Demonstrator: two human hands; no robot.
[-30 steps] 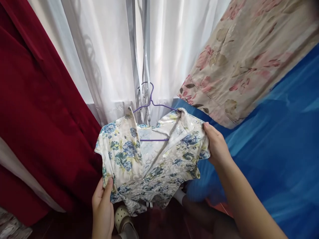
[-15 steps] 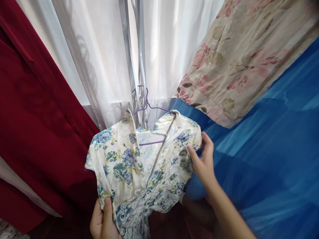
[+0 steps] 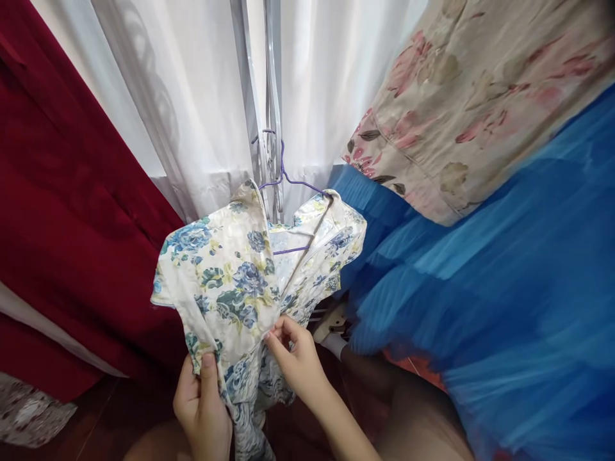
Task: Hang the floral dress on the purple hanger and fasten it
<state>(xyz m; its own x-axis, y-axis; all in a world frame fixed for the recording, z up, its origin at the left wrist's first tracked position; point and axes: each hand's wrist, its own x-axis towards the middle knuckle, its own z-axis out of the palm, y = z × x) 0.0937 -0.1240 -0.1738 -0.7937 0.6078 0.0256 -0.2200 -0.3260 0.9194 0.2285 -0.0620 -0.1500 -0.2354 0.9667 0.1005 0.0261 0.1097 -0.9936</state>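
Before white cloth (image 3: 321,83), left hand (image 3: 204,406) and right hand (image 3: 302,362) pinch a floral garment (image 3: 235,275).

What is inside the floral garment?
A purple hanger: its lower bar crosses the open neckline of the floral garment, against pale inner fabric. The bar's ends and the hanger's shoulder tips are covered by cloth, and the inside below the neckline cannot be seen.

Purple hanger (image 3: 283,171) partly hidden by blue-flowered garment (image 3: 235,262), blue tulle (image 3: 504,275) cropped at right
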